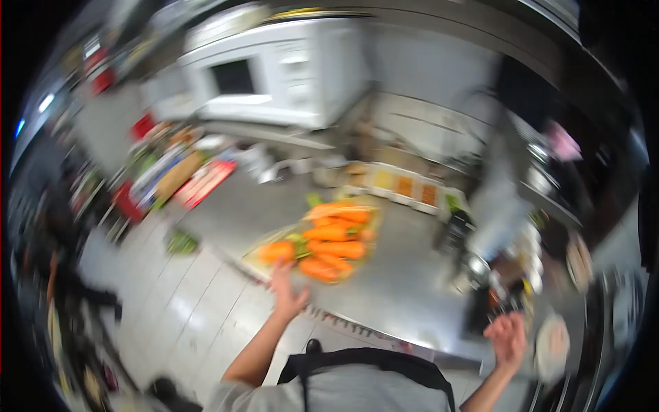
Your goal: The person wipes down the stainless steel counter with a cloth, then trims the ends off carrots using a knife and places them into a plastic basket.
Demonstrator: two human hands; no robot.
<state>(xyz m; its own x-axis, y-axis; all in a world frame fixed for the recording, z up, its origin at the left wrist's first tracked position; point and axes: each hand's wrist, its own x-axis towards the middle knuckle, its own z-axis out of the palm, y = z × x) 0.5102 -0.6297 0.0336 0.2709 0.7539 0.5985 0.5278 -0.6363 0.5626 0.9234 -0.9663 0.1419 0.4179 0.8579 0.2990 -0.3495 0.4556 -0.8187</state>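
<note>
Several orange carrots (334, 240) lie in a loose group on a pale yellowish wrapping or bag (371, 237) on the steel counter (405, 275). My left hand (285, 292) is at the counter's front edge with fingers apart, its fingertips at the leftmost carrot (276, 251); whether they touch it is blurred. Nothing shows in that hand. Off to the right, my right hand (506, 338) is raised near the counter's front right, its fingers partly curled and smeared by motion, away from the carrots.
A white microwave (288, 75) stands on a shelf behind the counter. Small trays of orange and yellow food (405, 187) line the back. Bottles and jars (473, 271) stand at right, a red-edged board (206, 184) at left. Greens (181, 242) lie beyond the counter's left edge.
</note>
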